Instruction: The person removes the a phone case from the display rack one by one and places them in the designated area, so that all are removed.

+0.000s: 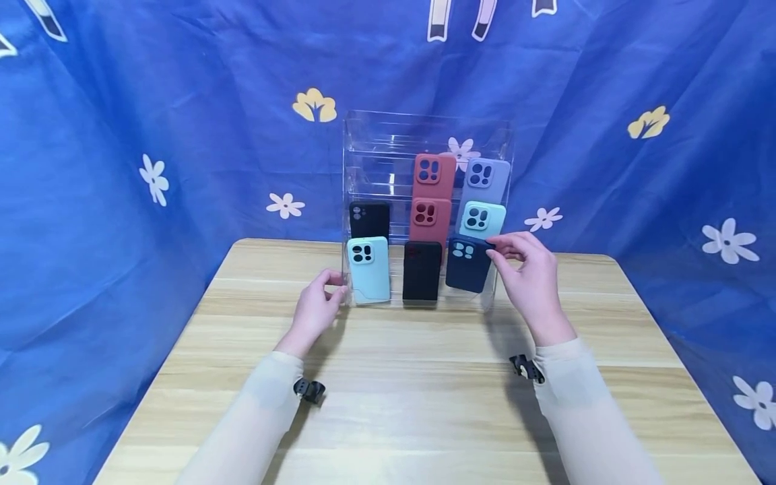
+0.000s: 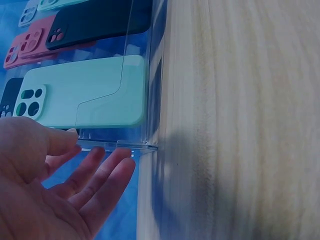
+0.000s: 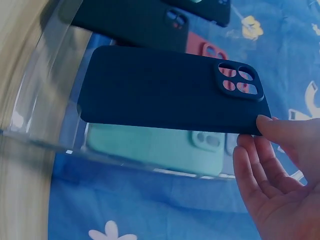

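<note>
A clear acrylic tiered stand [image 1: 371, 138] on a wooden table [image 1: 424, 384] holds several phone cases. In its front row stand a pale blue case [image 1: 368, 269], a black case [image 1: 422, 271] and a navy case [image 1: 468, 264]. My right hand [image 1: 506, 249] is at the navy case's upper right corner. In the right wrist view its thumb tip touches that corner of the navy case [image 3: 165, 90] and the fingers [image 3: 250, 175] lie straight below. My left hand [image 1: 333, 288] rests against the stand's left wall beside the pale blue case [image 2: 85, 92], with its fingers [image 2: 100, 175] straight.
Higher tiers carry a black case [image 1: 369, 219], two red cases [image 1: 430, 219], a mint case [image 1: 482, 219] and a lavender one [image 1: 487, 179]. A blue flowered cloth [image 1: 151, 168] hangs behind and beside the table. Bare tabletop lies in front of the stand.
</note>
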`<action>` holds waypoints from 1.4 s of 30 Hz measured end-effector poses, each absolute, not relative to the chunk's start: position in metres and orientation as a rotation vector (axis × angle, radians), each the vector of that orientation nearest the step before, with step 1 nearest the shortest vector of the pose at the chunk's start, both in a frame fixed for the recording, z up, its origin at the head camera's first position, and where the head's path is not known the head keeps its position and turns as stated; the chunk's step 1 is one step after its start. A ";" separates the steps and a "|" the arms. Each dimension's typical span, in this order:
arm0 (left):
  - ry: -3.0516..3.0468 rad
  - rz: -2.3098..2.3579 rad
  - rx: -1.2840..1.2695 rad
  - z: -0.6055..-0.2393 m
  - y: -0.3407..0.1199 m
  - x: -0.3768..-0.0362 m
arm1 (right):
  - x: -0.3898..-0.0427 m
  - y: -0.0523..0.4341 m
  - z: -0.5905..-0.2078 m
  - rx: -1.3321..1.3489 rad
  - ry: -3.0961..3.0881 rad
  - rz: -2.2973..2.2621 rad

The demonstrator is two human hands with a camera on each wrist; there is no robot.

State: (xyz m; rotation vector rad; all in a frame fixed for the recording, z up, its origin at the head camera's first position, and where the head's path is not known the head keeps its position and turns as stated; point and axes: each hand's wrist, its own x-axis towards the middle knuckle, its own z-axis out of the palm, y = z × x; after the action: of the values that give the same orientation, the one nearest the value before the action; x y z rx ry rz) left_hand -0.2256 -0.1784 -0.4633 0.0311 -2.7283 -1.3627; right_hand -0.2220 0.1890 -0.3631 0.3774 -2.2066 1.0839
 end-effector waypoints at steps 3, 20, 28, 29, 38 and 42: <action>-2.728 -1.363 0.021 -0.463 -0.180 -0.225 | -0.217 0.183 -0.362 0.406 -2.174 1.102; -2.742 -1.327 0.020 -0.465 -0.177 -0.228 | -0.198 0.154 -0.371 0.406 -2.435 1.567; -2.742 -1.317 0.017 -0.463 -0.180 -0.229 | -0.204 0.116 -0.398 0.444 -2.543 1.767; -2.740 -1.320 0.021 -0.462 -0.180 -0.229 | -0.206 0.111 -0.401 0.448 -2.551 1.790; -2.737 -1.344 0.014 -0.461 -0.178 -0.228 | -0.218 0.084 -0.426 0.460 -2.618 1.874; -2.747 -1.337 0.025 -0.461 -0.178 -0.227 | -0.220 0.074 -0.434 0.444 -2.629 1.827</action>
State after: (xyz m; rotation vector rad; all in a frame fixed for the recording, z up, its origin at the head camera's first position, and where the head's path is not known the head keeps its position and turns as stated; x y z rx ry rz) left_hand -0.2272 -0.1777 -0.4606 0.0248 -2.7470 -1.3370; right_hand -0.2197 0.0738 -0.4341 0.4444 -2.6290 1.8270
